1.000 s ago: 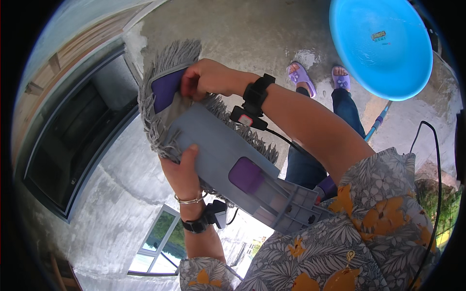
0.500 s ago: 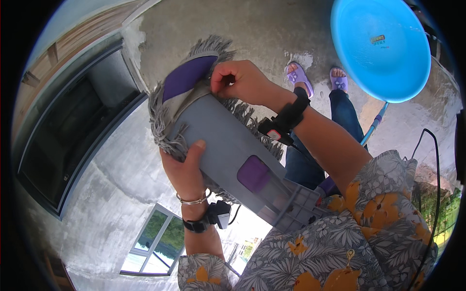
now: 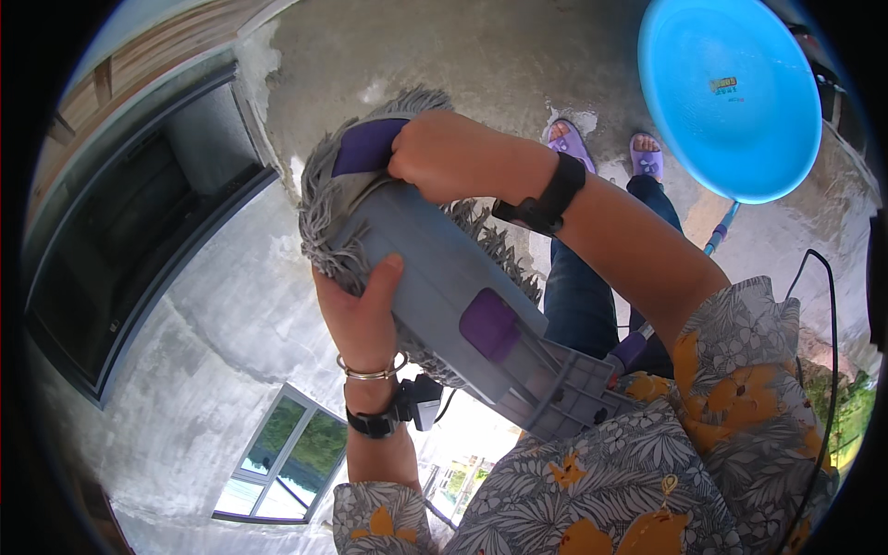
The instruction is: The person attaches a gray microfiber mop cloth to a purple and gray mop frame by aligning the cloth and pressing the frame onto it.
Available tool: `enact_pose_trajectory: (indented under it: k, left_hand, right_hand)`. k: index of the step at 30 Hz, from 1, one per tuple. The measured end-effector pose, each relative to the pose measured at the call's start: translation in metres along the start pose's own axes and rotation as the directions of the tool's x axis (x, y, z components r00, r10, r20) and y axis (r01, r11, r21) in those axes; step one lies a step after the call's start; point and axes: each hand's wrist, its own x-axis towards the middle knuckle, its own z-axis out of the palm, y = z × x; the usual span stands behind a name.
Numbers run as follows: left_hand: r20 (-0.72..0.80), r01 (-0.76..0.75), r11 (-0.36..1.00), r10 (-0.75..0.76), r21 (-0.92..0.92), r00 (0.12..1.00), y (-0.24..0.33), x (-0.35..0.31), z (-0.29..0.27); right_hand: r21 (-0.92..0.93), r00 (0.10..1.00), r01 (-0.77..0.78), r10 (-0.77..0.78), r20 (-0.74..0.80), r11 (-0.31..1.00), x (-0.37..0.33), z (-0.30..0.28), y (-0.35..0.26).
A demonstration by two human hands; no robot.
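A flat mop head with a grey plastic plate lies tilted across my front, its ribbed end against my shirt. Grey fringe surrounds the mop cloth, and a purple pocket flap covers the plate's far end. My left hand grips the near left edge, thumb on the plate and fingers hidden beneath in the fringe. At the far end my right hand is closed on the cloth's edge beside the purple flap; its fingertips are partly hidden. A purple panel sits in the plate.
A blue basin stands at the upper right. Near it shows the blue mop pole, with a purple joint closer to me. My feet in purple slippers are on the concrete floor. A black cable hangs at the right.
My right hand has turned over and closed more tightly at the flap, drawing the cloth's end over the plate. The mop head has shifted slightly right; my left hand keeps its grip.
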Motion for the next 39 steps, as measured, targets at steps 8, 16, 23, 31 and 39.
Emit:
enact_pose_trajectory:
  k: [8,16,23,31,39]
  left_hand:
    - [-0.011,-0.021,1.000,0.021,0.014,1.000,0.011,-0.003,-0.002]
    - [-0.010,-0.027,0.999,0.027,-0.018,1.000,0.013,-0.007,-0.007]
    - [-0.031,-0.017,0.993,0.014,-0.119,0.999,0.025,-0.012,-0.007]
    - [-0.037,-0.074,0.994,0.071,-0.083,0.997,0.026,-0.011,-0.007]
    - [0.038,-0.168,0.978,0.165,0.126,0.986,0.005,-0.017,-0.019]
  right_hand:
    - [0.081,0.961,0.123,-0.098,-0.260,0.989,-0.010,0.013,0.012]
    - [0.107,0.932,0.146,-0.100,-0.350,0.983,-0.030,0.011,-0.008]
    - [0.946,0.874,-0.324,0.385,0.297,0.005,-0.029,0.011,-0.018]
    - [0.932,0.877,-0.337,0.404,0.260,0.134,-0.035,-0.004,-0.049]
    - [0.884,0.815,-0.449,0.464,0.347,0.127,-0.051,-0.023,-0.044]
